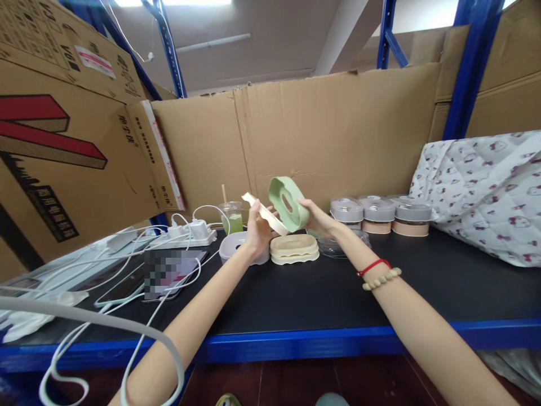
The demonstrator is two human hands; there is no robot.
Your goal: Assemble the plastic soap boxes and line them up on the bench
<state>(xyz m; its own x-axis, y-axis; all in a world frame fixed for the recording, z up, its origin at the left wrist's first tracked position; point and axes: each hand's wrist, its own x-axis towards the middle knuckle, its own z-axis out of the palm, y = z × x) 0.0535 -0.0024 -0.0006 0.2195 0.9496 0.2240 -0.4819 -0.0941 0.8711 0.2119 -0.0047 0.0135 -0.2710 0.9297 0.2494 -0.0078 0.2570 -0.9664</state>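
My left hand [258, 232] grips a thin cream plastic piece [274, 221], tilted and seen nearly edge-on. In my right hand [318, 217] is a pale green oval plastic shell [301, 217] with wavy edges and an oval opening in its middle. The two pieces are close together above the table; whether they touch I cannot tell. Beneath them sit stacked cream oval pieces [295, 248]. A pale lilac oval piece [227, 248] stands by my left wrist, partly covered by it. Clear plastic pieces [332, 247] lie behind my right forearm.
Grey-topped oval containers [378, 210] stand in a row at the right, near a quilted patterned cloth [486, 197]. Left are a cup of green drink [234, 220], a power strip [181, 239], a tablet [177, 276] and loose white cables [101, 314]. Cardboard [338, 129] walls the back.
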